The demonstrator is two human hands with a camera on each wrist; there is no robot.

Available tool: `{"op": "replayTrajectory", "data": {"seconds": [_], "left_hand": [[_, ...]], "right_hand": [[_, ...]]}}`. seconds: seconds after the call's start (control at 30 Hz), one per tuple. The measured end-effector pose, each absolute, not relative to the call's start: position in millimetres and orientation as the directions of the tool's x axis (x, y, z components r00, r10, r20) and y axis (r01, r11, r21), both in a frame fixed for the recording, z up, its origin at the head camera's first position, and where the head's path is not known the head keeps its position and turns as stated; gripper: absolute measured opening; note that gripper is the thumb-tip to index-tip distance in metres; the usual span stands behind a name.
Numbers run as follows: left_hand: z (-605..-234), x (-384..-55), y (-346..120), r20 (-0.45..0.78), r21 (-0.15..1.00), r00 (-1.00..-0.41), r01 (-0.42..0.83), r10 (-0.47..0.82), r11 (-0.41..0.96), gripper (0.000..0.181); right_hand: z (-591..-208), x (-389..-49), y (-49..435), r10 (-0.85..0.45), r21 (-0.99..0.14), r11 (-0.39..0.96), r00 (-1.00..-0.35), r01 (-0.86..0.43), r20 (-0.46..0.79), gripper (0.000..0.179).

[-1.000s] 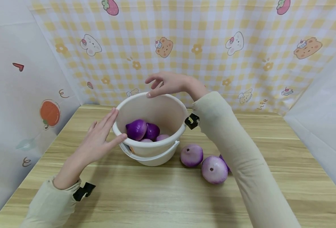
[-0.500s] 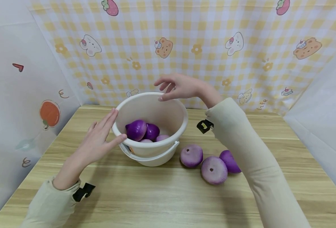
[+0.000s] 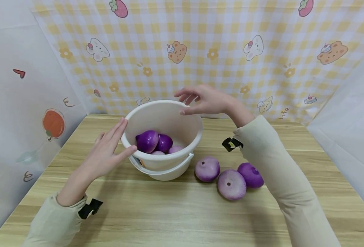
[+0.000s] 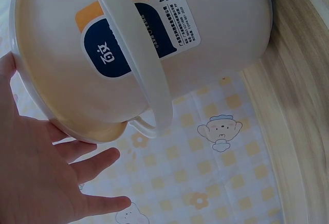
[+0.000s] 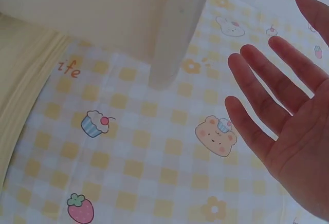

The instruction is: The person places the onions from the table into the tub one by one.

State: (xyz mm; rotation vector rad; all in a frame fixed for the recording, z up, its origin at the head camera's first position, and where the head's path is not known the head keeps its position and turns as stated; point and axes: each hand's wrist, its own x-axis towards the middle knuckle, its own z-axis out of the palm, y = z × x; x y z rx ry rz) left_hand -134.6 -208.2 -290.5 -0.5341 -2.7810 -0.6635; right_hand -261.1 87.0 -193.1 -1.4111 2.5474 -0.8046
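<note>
A white bucket (image 3: 169, 116) stands upright on the table with several purple onions (image 3: 148, 141) inside. My left hand (image 3: 103, 156) rests on the bucket's left rim, thumb and fingers spread. In the left wrist view, the fingertips touch the rim beside the hanging handle (image 4: 139, 49). Above the bucket's right rear rim hovers my right hand (image 3: 211, 100), holding nothing, its fingers loosely bent. The right wrist view shows that palm and its parted fingers away from the bucket wall. Right of the bucket lie a pale onion (image 3: 207, 169), a second pale onion (image 3: 232, 184) and a darker onion (image 3: 250, 175).
The wooden table (image 3: 157, 212) meets a yellow checked cloth (image 3: 219, 27) at the back. White sheets (image 3: 24, 113) with printed drawings hang at both sides. A label (image 4: 110, 54) is stuck to the bucket's outer wall. The right sleeve (image 3: 280, 175) passes close to the darker onion.
My right hand has moved rightward and slightly down from over the bucket's middle, uncovering the darker onion. The left hand, the bucket and the onions have stayed in place.
</note>
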Motion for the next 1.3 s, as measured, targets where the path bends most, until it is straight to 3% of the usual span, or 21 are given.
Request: {"op": "replayTrajectory", "data": {"seconds": [0.9,1.3], "left_hand": [[-290.1,-134.7,-208.3,0.292,0.385,-0.911,0.391,0.291,0.836,0.077],[-289.2,-134.2,-207.7,0.281,0.387,-0.916,0.381,0.286,0.839,0.077]], "right_hand": [[-223.9,-246.0,118.9,-0.800,-0.481,0.298,-0.491,-0.825,0.346,0.048],[-215.0,-210.9,126.4,-0.762,-0.487,0.293,-0.508,-0.823,0.401,0.043]]}}
